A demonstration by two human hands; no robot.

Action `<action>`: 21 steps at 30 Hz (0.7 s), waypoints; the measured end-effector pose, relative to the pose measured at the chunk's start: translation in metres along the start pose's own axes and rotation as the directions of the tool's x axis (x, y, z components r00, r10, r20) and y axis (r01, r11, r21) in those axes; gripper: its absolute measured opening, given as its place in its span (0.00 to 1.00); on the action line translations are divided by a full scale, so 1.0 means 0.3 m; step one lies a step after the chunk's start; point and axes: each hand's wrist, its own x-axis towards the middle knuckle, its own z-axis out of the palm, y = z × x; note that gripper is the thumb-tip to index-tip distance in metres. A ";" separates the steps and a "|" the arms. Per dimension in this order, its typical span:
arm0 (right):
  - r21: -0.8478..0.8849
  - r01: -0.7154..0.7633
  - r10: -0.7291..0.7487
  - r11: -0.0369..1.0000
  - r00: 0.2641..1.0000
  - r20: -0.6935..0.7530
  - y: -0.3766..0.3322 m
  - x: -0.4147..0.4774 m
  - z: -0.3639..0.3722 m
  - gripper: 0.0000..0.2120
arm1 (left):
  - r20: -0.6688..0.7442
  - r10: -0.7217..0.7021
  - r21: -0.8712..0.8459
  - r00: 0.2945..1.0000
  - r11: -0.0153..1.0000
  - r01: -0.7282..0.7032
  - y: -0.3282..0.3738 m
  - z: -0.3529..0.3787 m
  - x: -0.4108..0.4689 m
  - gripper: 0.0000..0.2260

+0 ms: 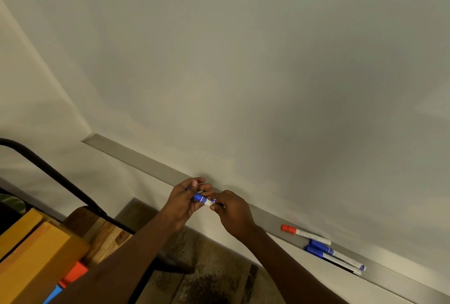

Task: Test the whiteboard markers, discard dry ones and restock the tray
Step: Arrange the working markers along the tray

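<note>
Boxes nearest: yellow boxes (31,255) stacked lower left beside a wooden surface (104,233), with red and blue items (73,275) poking out below them, too cropped to name. Possibly spare stock, guess only. Above them arcs a black metal bar (48,170).

Both forearms reach up from the bottom edge, and the hands meet just in front of the tray. Fingers of the left hand (183,204) curl round the blue cap end of the blue marker (202,198), thumb laid on top. Thumb and fingertips of the right hand (233,213) pinch the white barrel end; its other fingers are tucked under and unclear. The marker sits roughly level between the hands, off the board. Opposed grips on the two ends read as the cap coming off for a test stroke, or going on. Cannot tell which, tip hidden.

Further back the tray (136,157) runs diagonally under the board. Well to the right in it lie a red marker (304,232) and a blue pair (333,251), capped and lengthwise, the blues side by side, red just beside them. Likely parked awaiting test or already passed. Behind, the whiteboard (267,72) shows no strokes.
</note>
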 end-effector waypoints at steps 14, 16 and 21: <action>-0.478 -0.148 0.138 0.866 0.989 -0.056 0.070 0.020 0.089 0.26 | -0.236 0.222 0.662 0.946 0.749 -0.010 -0.062 -0.022 0.031 0.13; -0.487 -0.174 0.165 0.856 0.984 -0.061 0.087 0.018 0.120 0.26 | -0.163 0.271 0.787 0.949 0.616 -0.041 -0.078 -0.035 0.029 0.13; -0.423 -0.264 0.254 0.867 0.964 -0.082 0.109 0.000 0.165 0.28 | -0.040 0.252 0.930 0.967 0.363 -0.056 -0.122 -0.061 0.051 0.18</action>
